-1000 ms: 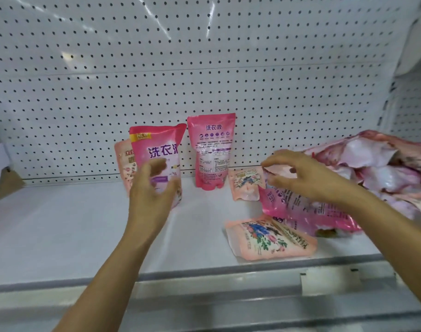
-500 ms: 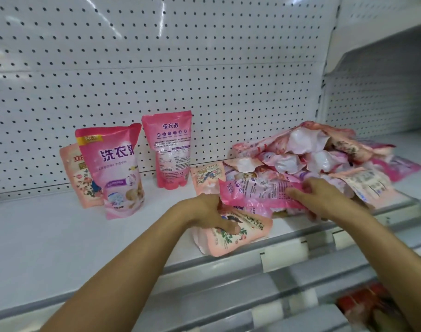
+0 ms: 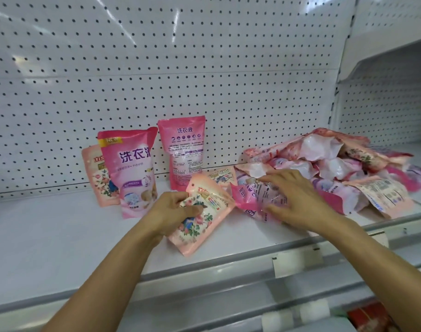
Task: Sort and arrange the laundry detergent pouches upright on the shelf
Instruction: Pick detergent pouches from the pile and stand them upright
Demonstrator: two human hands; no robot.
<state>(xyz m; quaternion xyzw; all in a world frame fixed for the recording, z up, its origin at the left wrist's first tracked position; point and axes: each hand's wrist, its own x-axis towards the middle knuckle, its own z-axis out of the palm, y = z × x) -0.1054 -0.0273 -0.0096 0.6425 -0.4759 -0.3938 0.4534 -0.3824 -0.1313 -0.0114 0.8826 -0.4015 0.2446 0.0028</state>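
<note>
My left hand (image 3: 173, 213) grips a pale pink floral pouch (image 3: 204, 219) and tilts it up off the white shelf (image 3: 48, 238). My right hand (image 3: 293, 200) holds a crumpled bright pink pouch (image 3: 250, 200) at the near edge of a heap of pouches (image 3: 336, 168). Against the pegboard, three pouches stand upright: a large pink one (image 3: 130, 171), a pale floral one (image 3: 94, 173) half hidden behind it, and a pink one showing its back label (image 3: 184, 154). Another small floral pouch (image 3: 222, 177) leans behind my hands.
A white pegboard back wall (image 3: 156, 80) closes off the shelf. Along the front runs a grey rail with a blank price tag holder (image 3: 298, 262). A second shelf bay (image 3: 396, 104) adjoins on the right. Red goods (image 3: 372, 317) show on the level below.
My left hand left the upright large pink pouch, came right, gripped the flat floral pouch and raised it. My right hand stayed on the crumpled pink pouch. The view swung right.
</note>
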